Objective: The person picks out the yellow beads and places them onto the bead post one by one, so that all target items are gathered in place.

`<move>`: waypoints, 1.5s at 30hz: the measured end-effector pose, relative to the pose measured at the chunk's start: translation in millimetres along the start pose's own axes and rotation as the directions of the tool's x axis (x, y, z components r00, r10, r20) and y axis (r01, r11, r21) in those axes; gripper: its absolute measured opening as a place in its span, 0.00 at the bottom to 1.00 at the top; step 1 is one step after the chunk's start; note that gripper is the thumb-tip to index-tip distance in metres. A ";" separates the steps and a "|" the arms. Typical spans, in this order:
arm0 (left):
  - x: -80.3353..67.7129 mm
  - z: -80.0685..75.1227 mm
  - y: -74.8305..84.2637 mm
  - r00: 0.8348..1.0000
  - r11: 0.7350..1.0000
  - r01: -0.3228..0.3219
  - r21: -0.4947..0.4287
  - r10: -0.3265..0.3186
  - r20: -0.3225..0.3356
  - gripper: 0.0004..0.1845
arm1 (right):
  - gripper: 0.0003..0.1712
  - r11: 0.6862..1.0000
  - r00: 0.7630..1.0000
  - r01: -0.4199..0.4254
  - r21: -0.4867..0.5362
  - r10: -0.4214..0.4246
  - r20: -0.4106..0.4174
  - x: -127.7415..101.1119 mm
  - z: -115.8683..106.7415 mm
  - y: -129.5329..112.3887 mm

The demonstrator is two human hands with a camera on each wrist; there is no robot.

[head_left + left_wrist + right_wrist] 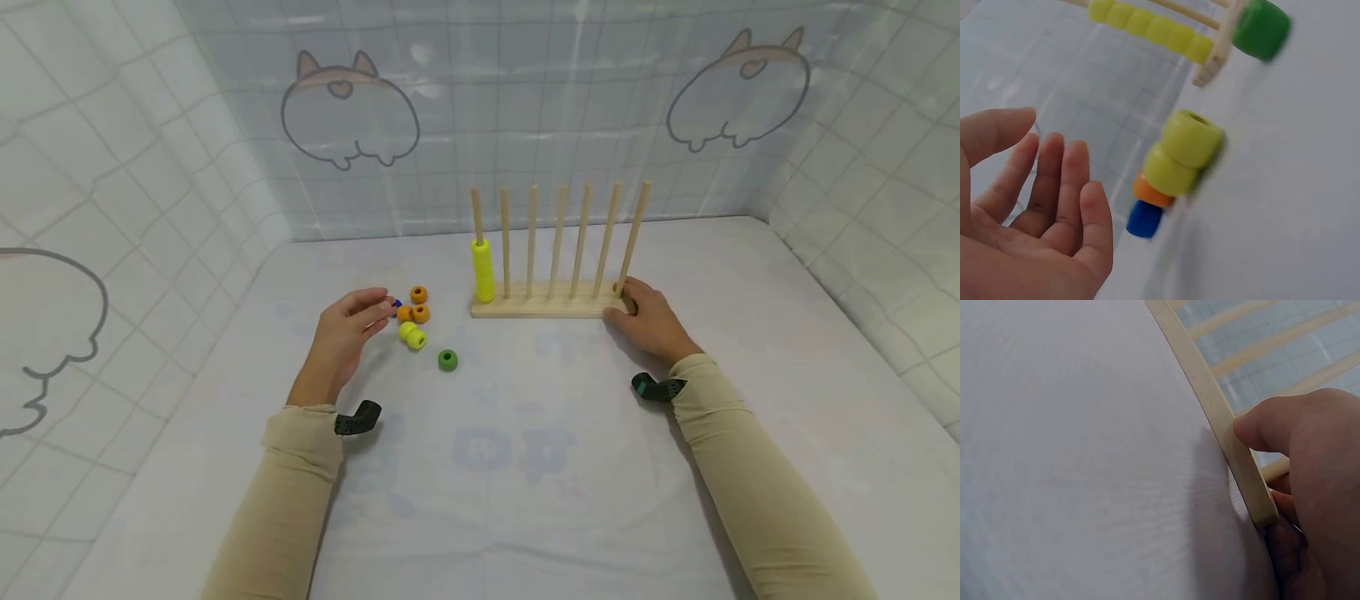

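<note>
My left hand [343, 333] hovers beside a small cluster of loose beads, fingers loosely bent and thumb apart, with nothing between them. Closest to its fingertips in the head view is a blue bead [1145, 219], partly hidden by the hand. Orange beads [418, 294] lie just past it, with two yellow beads [412, 335] touching each other in front. My right hand [651, 321] grips the right end of a wooden peg rack [540, 310], thumb [1266, 425] on the base's front edge and other fingers behind. A column of yellow beads [483, 271] sits on the leftmost peg.
A single green bead [447, 360] lies nearer me, right of the cluster. The rack's other upright pegs [558, 242] carry no beads. A white cloth [480, 500] covers the table, and a tile-patterned sheet [525, 108] hangs behind the rack.
</note>
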State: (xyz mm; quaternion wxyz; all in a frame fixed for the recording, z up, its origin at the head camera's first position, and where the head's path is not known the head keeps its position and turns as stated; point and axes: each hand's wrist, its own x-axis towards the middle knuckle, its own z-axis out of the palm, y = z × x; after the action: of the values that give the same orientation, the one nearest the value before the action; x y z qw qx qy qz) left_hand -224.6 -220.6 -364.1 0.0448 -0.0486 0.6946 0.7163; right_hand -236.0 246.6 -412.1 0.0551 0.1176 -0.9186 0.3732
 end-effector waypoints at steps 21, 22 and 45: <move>-3.1 -15.4 -25.2 0.999 0.958 0.037 0.285 -0.033 -0.018 0.27 | 0.29 1.000 0.999 -0.030 0.000 0.030 0.021 1.2 0.5 -1.0; -2.9 -15.5 -25.9 0.999 0.958 0.042 0.285 -0.038 -0.021 0.27 | 0.28 1.000 0.999 -0.027 -0.001 0.027 0.020 1.2 0.6 -1.0; -3.4 -14.3 -28.1 0.992 0.886 0.002 0.464 -0.060 0.112 0.23 | 0.30 1.000 0.999 -0.022 -0.019 0.023 0.027 0.7 0.3 2.4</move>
State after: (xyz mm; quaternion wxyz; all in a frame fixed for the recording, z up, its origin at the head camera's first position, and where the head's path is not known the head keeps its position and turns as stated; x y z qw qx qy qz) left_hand -217.4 -234.1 -392.0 0.1092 -0.0033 0.8402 0.5311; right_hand -237.3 247.9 -413.8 0.0396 0.1118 -0.9240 0.3635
